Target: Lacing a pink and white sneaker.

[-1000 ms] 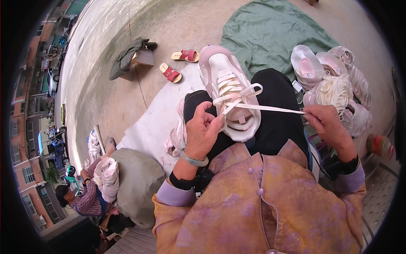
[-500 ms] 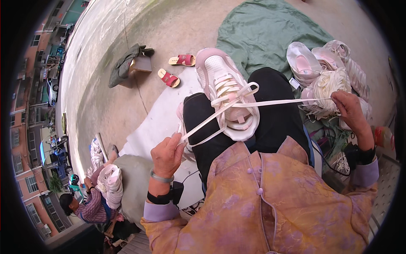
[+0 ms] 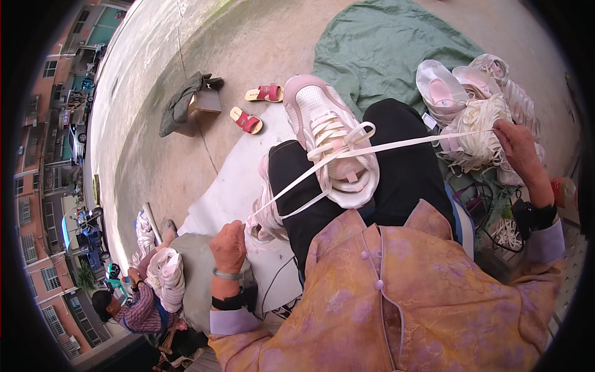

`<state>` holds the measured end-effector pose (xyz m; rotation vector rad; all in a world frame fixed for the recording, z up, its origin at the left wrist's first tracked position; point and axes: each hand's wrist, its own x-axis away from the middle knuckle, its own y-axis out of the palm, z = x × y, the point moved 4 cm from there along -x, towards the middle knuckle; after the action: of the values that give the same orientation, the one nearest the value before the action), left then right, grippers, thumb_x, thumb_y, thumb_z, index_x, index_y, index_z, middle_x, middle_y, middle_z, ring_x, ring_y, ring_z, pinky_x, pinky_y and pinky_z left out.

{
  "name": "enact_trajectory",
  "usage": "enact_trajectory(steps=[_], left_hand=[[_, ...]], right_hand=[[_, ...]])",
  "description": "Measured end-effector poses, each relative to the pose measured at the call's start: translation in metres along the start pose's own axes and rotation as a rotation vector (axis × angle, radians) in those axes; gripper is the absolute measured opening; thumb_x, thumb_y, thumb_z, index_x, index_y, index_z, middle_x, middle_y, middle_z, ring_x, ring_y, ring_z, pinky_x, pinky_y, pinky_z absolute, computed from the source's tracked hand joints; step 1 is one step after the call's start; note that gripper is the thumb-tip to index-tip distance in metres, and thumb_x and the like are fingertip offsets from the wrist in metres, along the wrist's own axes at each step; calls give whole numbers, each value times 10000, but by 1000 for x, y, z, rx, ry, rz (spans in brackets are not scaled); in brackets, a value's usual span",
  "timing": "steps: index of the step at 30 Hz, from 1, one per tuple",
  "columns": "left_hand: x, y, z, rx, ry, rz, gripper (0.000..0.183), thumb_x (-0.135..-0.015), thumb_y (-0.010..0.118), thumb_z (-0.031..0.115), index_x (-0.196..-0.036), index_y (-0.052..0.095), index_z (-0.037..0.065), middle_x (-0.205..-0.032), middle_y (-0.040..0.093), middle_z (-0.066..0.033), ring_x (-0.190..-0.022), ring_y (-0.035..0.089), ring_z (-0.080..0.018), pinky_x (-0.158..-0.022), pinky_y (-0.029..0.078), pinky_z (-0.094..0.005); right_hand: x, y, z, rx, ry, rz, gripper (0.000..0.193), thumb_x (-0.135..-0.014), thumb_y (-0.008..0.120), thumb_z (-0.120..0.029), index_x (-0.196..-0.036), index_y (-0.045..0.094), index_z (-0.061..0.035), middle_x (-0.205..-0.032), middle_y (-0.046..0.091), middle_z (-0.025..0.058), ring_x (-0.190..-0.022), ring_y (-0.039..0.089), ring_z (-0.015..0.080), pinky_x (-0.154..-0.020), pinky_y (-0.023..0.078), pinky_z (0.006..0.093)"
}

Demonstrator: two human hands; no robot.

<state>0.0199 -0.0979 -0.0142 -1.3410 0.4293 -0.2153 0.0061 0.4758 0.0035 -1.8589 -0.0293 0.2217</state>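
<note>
From my remote seat, I saw nearest the wearer's orange and purple patterned jacket point(image 3: 347, 291), and beyond it the knees in black trousers point(image 3: 400, 155). The left hand point(image 3: 228, 247), with a bangle point(image 3: 227, 274) at its wrist, was closed into a loose fist out past the left knee, thumb and fingers grasping one end of a white lace point(image 3: 403, 144). The right hand point(image 3: 519, 152) was raised beyond the right knee and pinched the other end. Between the two, the lace ran taut across the pink and white sneaker point(image 3: 344, 166), crossing near its ankle opening, where a small loop stood up; another strand curved over the left thigh. The sneaker lay on the lap between the knees, toe pointing away from the wearer.

Below the left knee I made out more pink and white footwear point(image 3: 268, 220), partly hidden, beside a white sheet point(image 3: 220, 189). Near the right hand, a pile of similar shoes point(image 3: 480, 124) sat against a green cloth point(image 3: 390, 49). Farther off were two red sandals point(image 3: 248, 122) and a box point(image 3: 207, 101) with dark fabric point(image 3: 183, 105) draped over it. To the left sat a co-worker point(image 3: 141, 310), with vehicles and brick-coloured buildings point(image 3: 57, 260) behind.
</note>
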Motion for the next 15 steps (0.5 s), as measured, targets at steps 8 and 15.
enact_trajectory(steps=[8,15], left_hand=[[-11,45,64,1262,-817,-502,251,-939,497,234,-795,577,46,-562,504,20,-405,373,-7,-371,279,-151],[-88,72,149,1569,-559,-639,244,-941,483,210,-1066,551,12,-640,563,-18,-404,410,-26,-375,311,-157]], right_hand=[[32,84,-92,-1636,708,-736,179,-905,542,-194,-823,560,-36,-687,636,106,-500,590,121,-475,477,219],[-14,116,-165,-1662,627,-722,208,-895,568,-246,-804,581,-59,-616,485,-33,-496,413,38,-428,337,184]])
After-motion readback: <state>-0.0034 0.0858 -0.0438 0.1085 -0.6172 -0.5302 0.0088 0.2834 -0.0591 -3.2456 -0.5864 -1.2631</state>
